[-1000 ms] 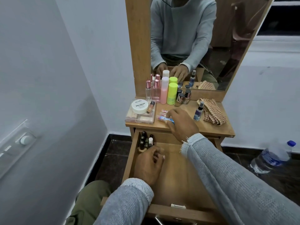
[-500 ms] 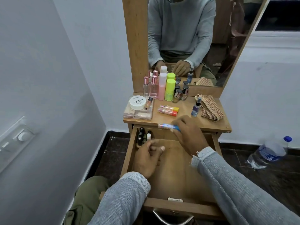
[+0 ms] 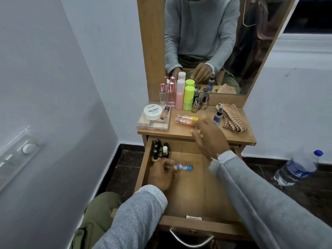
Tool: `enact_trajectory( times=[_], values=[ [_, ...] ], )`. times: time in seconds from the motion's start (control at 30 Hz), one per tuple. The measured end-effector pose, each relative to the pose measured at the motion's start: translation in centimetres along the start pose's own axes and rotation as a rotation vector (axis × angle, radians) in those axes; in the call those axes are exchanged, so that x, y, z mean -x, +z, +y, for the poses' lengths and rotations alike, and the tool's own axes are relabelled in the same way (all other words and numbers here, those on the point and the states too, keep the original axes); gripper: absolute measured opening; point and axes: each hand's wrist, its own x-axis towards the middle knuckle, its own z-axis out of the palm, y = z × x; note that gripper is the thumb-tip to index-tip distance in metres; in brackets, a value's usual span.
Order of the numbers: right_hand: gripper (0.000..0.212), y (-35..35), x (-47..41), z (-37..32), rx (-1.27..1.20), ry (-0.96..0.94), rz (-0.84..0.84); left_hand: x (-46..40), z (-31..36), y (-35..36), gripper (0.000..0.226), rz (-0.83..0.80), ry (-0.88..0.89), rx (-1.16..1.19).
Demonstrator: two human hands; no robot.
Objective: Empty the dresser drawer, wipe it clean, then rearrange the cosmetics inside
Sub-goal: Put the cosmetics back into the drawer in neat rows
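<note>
Inside the drawer (image 3: 190,193), just in front of the nail polish bottles (image 3: 160,150), we see the left hand (image 3: 161,174) pinching a blue tube (image 3: 185,167); above its back edge, the right hand (image 3: 209,137) hovers (fingers spread, empty).

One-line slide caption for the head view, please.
Left hand places a blue-capped tube in the open drawer while the open right hand reaches over the dresser top.

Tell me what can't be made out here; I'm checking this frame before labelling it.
Head view only:
- Right hand: motion-blurred, finger pose unclear.
- Blue tube: its near end hidden by the left hand.
- Small bottles in the drawer corner: labels too small.
- Drawer handle: cut off by bottom edge.
</note>
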Motion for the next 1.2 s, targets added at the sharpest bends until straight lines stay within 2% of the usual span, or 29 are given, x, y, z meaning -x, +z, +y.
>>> enact_trajectory(
  times=[0.13, 0.3, 0.53, 0.8, 0.97, 1.07, 1.2],
  values=[
    [0.029, -0.2, -3.3, -0.1, 0.139, 0.034, -0.051, 0.0, -0.4, -0.1, 0.011, -0.037, 0.038, -0.232],
    [0.028, 0.2, -4.0, -0.2, 0.276, 0.041, -0.126, -0.6, -0.7, -0.4, 0.013, -0.104, -0.01, -0.434],
    [0.022, 0.4, -3.3, -0.3, 0.252, 0.06, -0.149, -0.9, -0.6, -0.4, 0.022, -0.164, 0.048, -0.643],
    [0.023, 0.1, -2.3, -0.2, 0.202, 0.062, -0.191, -1.0, -0.9, -0.1, 0.023, -0.222, 0.016, -0.695],
    [0.022, -1.1, 1.2, -1.4, 0.036, -0.003, -0.163, -0.9, -0.9, -0.1, 0.025, -0.184, 0.039, -0.706],
    [0.023, -0.3, 4.5, -1.6, 0.009, -0.005, -0.275, -0.8, -1.0, -0.1, 0.024, -0.144, 0.039, -0.681],
    [0.021, 2.6, 6.9, -0.5, 0.023, 0.112, -0.403, -0.7, -0.8, 0.0, 0.022, -0.114, 0.034, -0.651]
  ],
)
